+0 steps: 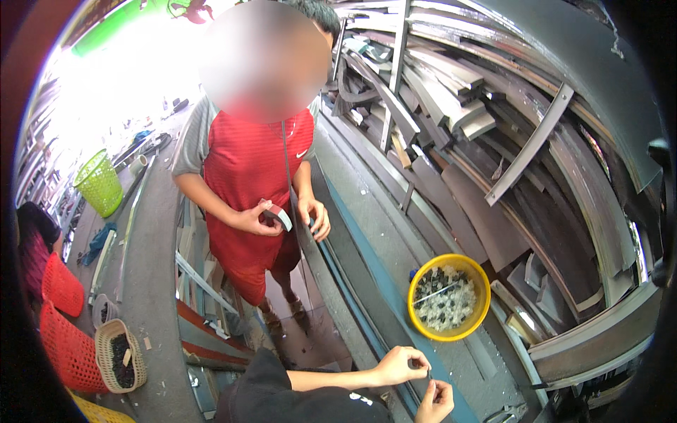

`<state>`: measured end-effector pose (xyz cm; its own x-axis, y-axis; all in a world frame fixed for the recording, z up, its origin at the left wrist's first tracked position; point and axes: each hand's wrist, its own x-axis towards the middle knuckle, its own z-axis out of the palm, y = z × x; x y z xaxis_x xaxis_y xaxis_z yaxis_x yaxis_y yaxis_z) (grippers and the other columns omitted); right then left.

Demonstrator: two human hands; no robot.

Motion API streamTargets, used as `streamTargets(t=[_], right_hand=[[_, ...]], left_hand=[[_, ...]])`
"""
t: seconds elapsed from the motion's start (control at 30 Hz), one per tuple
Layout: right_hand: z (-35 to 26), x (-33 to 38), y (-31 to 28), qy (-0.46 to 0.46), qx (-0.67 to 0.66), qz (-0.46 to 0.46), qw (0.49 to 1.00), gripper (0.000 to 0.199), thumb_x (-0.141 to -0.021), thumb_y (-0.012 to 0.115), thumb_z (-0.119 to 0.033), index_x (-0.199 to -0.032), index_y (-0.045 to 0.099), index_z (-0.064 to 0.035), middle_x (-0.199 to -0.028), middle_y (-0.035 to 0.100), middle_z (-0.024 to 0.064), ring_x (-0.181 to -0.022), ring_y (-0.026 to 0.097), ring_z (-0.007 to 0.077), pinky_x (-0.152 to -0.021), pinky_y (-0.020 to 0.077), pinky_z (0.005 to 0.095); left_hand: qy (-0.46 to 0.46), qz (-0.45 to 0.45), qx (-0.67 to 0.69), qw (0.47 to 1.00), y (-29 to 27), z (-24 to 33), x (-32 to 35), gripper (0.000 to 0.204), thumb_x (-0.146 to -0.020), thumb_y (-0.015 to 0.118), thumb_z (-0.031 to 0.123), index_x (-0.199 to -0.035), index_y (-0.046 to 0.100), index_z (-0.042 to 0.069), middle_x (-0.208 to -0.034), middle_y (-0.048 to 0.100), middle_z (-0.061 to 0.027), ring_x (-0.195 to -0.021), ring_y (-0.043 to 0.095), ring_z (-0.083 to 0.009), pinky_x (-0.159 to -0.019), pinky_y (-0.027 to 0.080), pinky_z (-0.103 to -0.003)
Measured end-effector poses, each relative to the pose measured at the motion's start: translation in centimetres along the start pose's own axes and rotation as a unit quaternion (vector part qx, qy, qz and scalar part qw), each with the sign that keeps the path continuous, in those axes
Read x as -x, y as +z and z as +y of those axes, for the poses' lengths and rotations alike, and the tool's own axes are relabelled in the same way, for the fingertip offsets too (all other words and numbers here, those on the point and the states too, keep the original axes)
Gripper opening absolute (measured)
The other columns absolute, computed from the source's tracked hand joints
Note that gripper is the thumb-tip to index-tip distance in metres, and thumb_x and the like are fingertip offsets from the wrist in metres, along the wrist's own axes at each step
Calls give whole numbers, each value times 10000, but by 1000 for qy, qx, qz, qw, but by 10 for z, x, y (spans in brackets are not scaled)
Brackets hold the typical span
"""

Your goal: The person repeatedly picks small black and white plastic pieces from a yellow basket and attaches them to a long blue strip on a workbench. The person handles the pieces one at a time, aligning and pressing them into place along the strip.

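My left hand [404,366] comes in from a black sleeve, its fingers closed in a pinch. Just below and to the right is my right hand [435,402], also pinched. Between the fingertips of both shows a small dark piece [429,376], too small to make out its kind. Both hands are over long blue-grey profiles [367,307] lying along the bench. Beyond them to the right stands a yellow basin [486,297] holding many small white and black pieces, with a thin white stick across them.
Across the bench stands a person in a red shirt [257,166], holding a pale, dark-edged block [282,218]. Racks of metal profiles [451,92] fill the right. At left are a green basket [101,185], red baskets [68,352] and a beige basket [107,331].
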<state>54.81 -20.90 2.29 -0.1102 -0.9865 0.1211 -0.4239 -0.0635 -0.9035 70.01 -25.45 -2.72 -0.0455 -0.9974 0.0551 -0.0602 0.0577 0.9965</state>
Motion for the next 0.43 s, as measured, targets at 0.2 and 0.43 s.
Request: streamTargets(t=[0.2,0.43], right_hand=[[0,-22,-10,-153,143,0,978,240,-815,750,-94,-1050,712,-74,-1075,619,131,-1015,579,290,-831,491,363],[13,-30,-6,-212,194,-21,958,208,-786,748,-75,-995,743,-79,-1024,653,123,-980,592,300,-882,478,402]], left_hand=[[225,-70,-250,939,-12,4,-17,127,-788,663,223,-756,627,105,-768,618,-1,-789,582,-200,-759,434,-345],[84,-112,-194,971,0,6,-15,190,-796,685,260,-813,669,72,-808,670,-31,-845,641,-204,-816,471,-364]])
